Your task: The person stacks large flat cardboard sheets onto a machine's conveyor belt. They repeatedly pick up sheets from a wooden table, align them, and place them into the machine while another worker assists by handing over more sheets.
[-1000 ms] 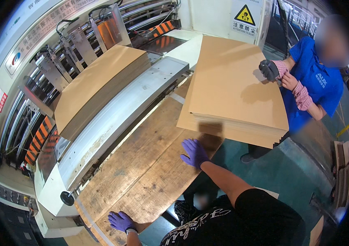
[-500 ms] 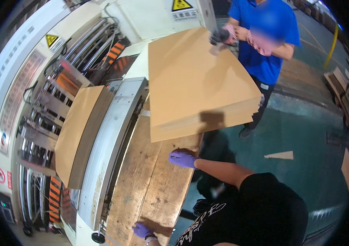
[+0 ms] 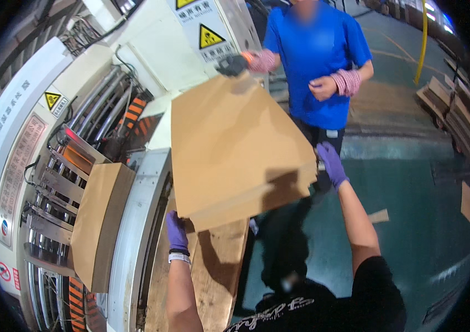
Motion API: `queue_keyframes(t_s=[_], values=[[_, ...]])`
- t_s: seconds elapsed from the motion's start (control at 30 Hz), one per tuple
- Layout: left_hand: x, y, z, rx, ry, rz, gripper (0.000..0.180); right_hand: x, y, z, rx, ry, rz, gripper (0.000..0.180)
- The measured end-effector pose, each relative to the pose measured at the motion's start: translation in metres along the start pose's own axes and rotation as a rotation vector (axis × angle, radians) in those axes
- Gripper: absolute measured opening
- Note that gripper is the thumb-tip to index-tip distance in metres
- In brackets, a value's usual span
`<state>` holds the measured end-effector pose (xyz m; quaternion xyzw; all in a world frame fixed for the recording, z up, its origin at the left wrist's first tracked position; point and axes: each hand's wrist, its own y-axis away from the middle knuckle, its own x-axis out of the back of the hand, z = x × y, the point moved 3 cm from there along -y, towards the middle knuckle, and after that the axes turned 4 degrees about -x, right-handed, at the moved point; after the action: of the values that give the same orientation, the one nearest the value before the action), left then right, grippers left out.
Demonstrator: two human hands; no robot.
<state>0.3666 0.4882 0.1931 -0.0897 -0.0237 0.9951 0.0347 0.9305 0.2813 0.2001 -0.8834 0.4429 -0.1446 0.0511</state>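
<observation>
green floor (image 3: 423, 221), white machine (image 3: 135, 61), stacked cardboard (image 3: 456, 105)

A cardboard factory floor: just left of the gloved fingers (image 3: 177, 232), a white feeder machine (image 3: 135, 232) with rollers and hazard signs (image 3: 211, 37); flattened cartons (image 3: 450, 110) stacked beyond on green flooring.

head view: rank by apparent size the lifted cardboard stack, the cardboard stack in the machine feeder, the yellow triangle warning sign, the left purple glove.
1. Lifted cardboard stack, largest by far, though nearest the camera.
2. Feeder cardboard stack, seen partly edge-on.
3. Left purple glove.
4. Yellow triangle warning sign, close to the glove in size and farther away, so this last pair is unsure.
</observation>
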Motion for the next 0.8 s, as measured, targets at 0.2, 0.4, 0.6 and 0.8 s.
queue_keyframes(t_s=[0.2, 0.4, 0.6, 0.8], values=[[-0.031, -0.019, -0.035, 0.108, 0.053, -0.041, 0.041, -0.033, -0.009, 0.018, -0.33, -0.113, -0.35, 0.046], [-0.039, -0.021, -0.042, -0.025, -0.007, -0.018, 0.048, -0.033, -0.01, 0.005, -0.443, -0.348, -0.306, 0.03], [-0.035, -0.016, -0.034, -0.069, -0.323, 0.129, 0.06, -0.025, -0.024, 0.003, -0.339, -0.356, -0.386, 0.032], [-0.01, 0.011, 0.022, -0.206, -0.253, 0.252, 0.044, -0.011, 0.048, -0.061, -0.206, -0.223, -0.367, 0.033]])
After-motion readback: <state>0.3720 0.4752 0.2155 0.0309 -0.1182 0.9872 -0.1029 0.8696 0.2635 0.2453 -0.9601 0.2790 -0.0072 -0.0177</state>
